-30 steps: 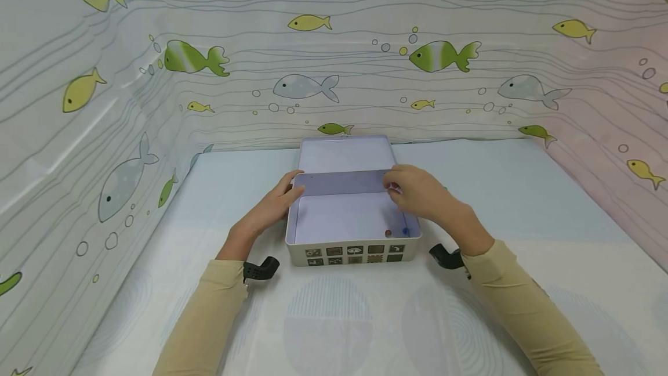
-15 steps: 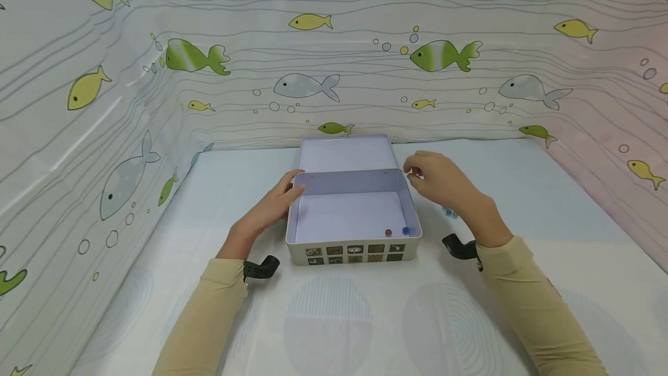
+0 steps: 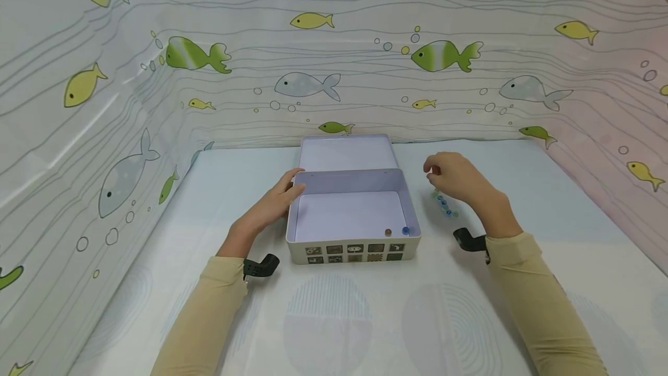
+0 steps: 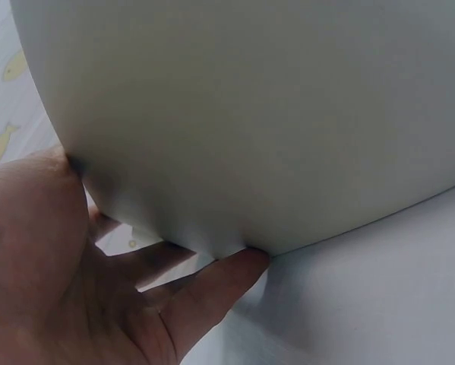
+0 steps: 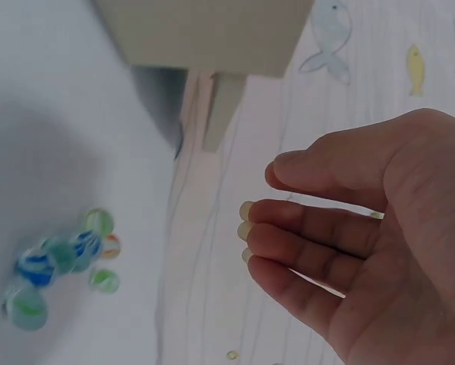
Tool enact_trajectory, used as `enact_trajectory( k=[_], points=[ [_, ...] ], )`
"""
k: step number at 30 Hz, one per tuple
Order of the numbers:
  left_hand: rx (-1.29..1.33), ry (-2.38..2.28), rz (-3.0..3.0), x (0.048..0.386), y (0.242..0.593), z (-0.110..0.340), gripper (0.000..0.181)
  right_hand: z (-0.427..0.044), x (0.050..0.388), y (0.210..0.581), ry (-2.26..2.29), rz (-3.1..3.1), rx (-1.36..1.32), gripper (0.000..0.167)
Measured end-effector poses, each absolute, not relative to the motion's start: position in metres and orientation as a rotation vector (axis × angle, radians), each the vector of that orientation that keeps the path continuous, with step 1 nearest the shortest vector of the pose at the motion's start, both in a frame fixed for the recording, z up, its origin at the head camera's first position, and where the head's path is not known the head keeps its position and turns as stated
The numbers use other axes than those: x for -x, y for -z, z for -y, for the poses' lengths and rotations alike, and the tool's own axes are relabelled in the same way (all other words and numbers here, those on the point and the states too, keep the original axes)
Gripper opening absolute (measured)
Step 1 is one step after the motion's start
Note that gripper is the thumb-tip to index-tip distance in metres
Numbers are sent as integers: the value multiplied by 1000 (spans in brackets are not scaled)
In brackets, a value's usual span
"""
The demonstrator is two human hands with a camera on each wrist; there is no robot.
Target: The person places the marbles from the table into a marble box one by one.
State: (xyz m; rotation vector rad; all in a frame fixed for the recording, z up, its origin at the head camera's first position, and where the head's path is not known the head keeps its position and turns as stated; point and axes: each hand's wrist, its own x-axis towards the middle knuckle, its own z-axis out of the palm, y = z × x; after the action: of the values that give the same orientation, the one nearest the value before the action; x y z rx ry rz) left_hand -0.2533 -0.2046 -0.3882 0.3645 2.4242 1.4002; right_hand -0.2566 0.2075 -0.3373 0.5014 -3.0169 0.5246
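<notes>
An open tin box (image 3: 355,253) with a pale lilac inside stands on the table, its lid (image 3: 347,152) folded back behind it. My left hand (image 3: 273,199) grips the box's left side, thumb at the rim. In the left wrist view, its fingers (image 4: 219,293) lie against the outer wall down near the table. A brown marble (image 3: 388,232) and a blue marble (image 3: 406,231) lie in the front right corner inside. My right hand (image 3: 459,179) hovers right of the box, fingers loosely bent and empty. Several glass marbles (image 5: 37,268) lie on the table below it.
A pale patterned cloth (image 3: 334,318) covers the table. Fish-printed sheeting (image 3: 250,62) rises behind and at both sides. A black wrist camera mount (image 3: 262,266) juts from the left wrist, and another mount (image 3: 468,241) from the right.
My right hand has moved right, from over the box's right wall to above the loose marbles, which now show more fully. The left hand and the box stay in place.
</notes>
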Motion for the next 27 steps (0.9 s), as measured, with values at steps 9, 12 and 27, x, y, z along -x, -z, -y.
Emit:
enact_trajectory(
  k=[9, 12, 27],
  points=[
    [-371, -1396, -2426, 253, 389, 205, 64, -229, 269, 352, -551, 3087, -421, 25],
    [-363, -1396, -2427, 253, 389, 204, 64, -234, 272, 357, -554, 3105, -407, 26],
    [-365, -1417, -2409, 252, 387, 204, 62, -248, 278, 375, -556, 3191, -322, 27]
  ],
)
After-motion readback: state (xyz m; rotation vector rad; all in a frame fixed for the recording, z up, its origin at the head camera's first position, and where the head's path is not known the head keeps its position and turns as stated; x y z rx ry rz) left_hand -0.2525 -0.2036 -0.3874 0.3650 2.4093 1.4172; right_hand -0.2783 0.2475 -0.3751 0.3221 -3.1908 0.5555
